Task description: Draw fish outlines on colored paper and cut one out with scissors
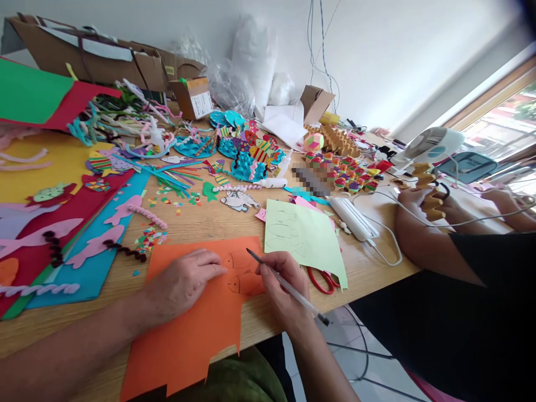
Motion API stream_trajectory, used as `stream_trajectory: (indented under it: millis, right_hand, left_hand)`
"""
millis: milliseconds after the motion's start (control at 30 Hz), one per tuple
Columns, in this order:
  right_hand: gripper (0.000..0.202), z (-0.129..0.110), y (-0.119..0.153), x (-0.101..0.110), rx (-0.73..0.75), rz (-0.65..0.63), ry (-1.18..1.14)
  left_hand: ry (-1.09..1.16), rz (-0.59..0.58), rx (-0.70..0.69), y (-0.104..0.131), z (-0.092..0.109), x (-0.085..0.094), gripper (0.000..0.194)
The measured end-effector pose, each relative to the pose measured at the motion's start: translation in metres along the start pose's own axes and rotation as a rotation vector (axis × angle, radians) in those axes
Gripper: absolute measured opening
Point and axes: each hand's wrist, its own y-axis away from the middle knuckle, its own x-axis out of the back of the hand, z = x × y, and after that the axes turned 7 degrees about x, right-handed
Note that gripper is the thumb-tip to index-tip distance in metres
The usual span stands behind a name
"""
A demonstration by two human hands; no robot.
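My left hand [184,283] lies on a sheet of orange paper [196,340] with its fingers stretched out. Two fish outlines [240,283] are drawn in dark ink beside its fingertips, one above the other. My right hand [288,312] grips a clear-barrelled pen [307,304], its dark tip pointing up and left, above the fish drawings. The paper's lower right edge is cut in steps and hangs over the table edge. Right of my right hand lies a pale green sheet [304,237] with pencilled fish shapes, partly covering red-handled scissors [321,282].
Coloured sheets with pink paper fish [96,245] lie left. Paper scraps, glue bottles [271,183], pipe cleaners and fish-decorated blue pieces [247,167] crowd the table's back. A white device with a cable [355,218] and a fan [433,146] stand right, near another person's arm [439,251].
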Motion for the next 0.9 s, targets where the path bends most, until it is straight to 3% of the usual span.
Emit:
stream_trajectory:
  millis: [200, 467, 633, 900]
  right_hand:
    - [0.012, 0.0, 0.019, 0.012, 0.168, -0.047, 0.167]
    - [0.016, 0.011, 0.03, 0.012, 0.268, -0.232, 0.251]
    - [0.013, 0.015, 0.032, 0.006, 0.293, -0.191, 0.266]
    - [0.02, 0.012, 0.031, 0.005, 0.337, -0.166, 0.25]
  left_hand:
    - [-0.041, 0.061, 0.11, -0.008, -0.008, 0.013, 0.04]
    - [-0.175, -0.174, 0.337, -0.014, -0.027, 0.025, 0.029]
    - [-0.208, -0.272, 0.345, -0.02, -0.034, 0.025, 0.023]
    - [-0.224, -0.382, 0.387, -0.036, -0.029, 0.022, 0.013]
